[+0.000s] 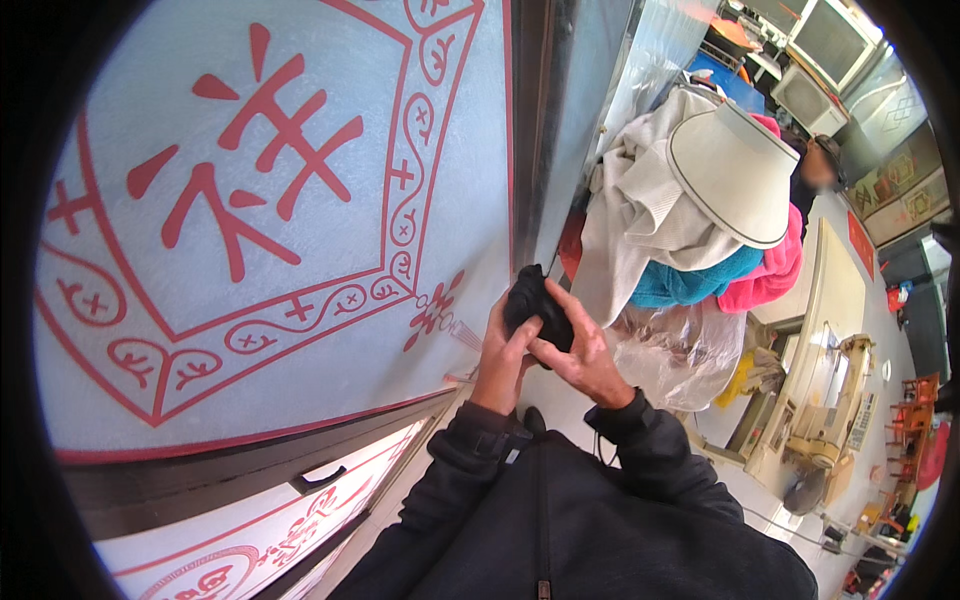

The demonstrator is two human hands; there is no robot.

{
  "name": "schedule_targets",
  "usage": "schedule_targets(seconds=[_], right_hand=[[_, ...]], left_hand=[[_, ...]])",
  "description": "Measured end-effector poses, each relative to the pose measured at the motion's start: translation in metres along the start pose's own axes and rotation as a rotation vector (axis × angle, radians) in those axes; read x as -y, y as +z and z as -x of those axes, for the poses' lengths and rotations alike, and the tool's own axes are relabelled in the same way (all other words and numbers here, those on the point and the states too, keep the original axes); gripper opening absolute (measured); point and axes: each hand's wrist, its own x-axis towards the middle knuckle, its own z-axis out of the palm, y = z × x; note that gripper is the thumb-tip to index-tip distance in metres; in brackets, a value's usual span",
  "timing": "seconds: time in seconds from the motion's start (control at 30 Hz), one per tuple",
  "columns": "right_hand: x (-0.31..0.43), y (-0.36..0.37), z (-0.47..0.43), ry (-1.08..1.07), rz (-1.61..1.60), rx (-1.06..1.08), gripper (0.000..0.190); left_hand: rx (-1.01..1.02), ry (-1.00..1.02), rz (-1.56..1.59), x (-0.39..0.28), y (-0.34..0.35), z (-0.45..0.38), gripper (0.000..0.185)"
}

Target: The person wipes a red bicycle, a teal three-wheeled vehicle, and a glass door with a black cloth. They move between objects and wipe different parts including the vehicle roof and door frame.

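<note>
Both hands are in front of my chest, holding a small black bundle point(541, 311) that looks like folded cloth; exactly what it is I cannot tell. My left hand point(504, 356) grips its left side, with the thumb over the front. On the other side, my right hand point(585, 352) curls its fingers around the edge, and its thumb presses the lower part close to my left thumb. Just beyond the bundle stands a frosted glass panel point(457, 225) with red decoration, set in a dark frame point(531, 150).
At right, a pale visor hat point(731, 172) tops a heap of garments: a cream knit point(619, 225), teal cloth point(686, 281) and pink cloth point(772, 277). Clear plastic sheeting point(675, 352) hangs below. A sewing machine point(832, 420) stands further right. Behind the heap is another person point(817, 169).
</note>
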Motion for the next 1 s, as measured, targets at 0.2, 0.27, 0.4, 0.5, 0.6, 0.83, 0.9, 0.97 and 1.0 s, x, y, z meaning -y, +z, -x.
schedule_targets(seconds=[0.2,0.27,0.4,0.5,0.6,0.83,0.9,0.97,1.0], right_hand=[[0.011,-0.03,0.0,-0.097,0.187,-0.22,0.089],[0.013,-0.039,0.003,-0.06,0.193,-0.329,0.074],[0.003,-0.038,0.017,0.11,0.271,-0.334,0.038],[-0.013,-0.029,0.029,0.236,0.216,-0.339,0.035],[-0.033,-0.02,0.036,0.295,0.122,-0.356,0.029],[-0.065,-0.023,0.03,0.338,0.118,-0.28,0.023],[-0.069,-0.024,0.031,0.35,0.106,-0.273,0.021],[-0.073,-0.025,0.031,0.358,0.085,-0.263,0.02],[-0.075,-0.027,0.032,0.339,0.126,-0.243,0.02]], left_hand=[[-0.075,0.245,-0.065,0.004,0.007,-0.058,0.055],[-0.08,0.521,-0.236,-0.008,0.018,-0.071,0.055],[-0.172,0.962,-0.634,-0.034,0.043,-0.113,0.063],[-0.219,0.999,-0.758,-0.029,0.057,-0.157,0.066],[-0.325,0.938,-0.815,0.0,0.051,-0.179,0.068],[-0.358,0.708,-0.905,0.087,-0.003,-0.202,0.07],[-0.383,0.626,-0.909,0.114,-0.017,-0.209,0.068],[-0.398,0.515,-0.923,0.138,-0.03,-0.219,0.067],[-0.407,0.561,-0.919,0.149,-0.036,-0.224,0.067]])
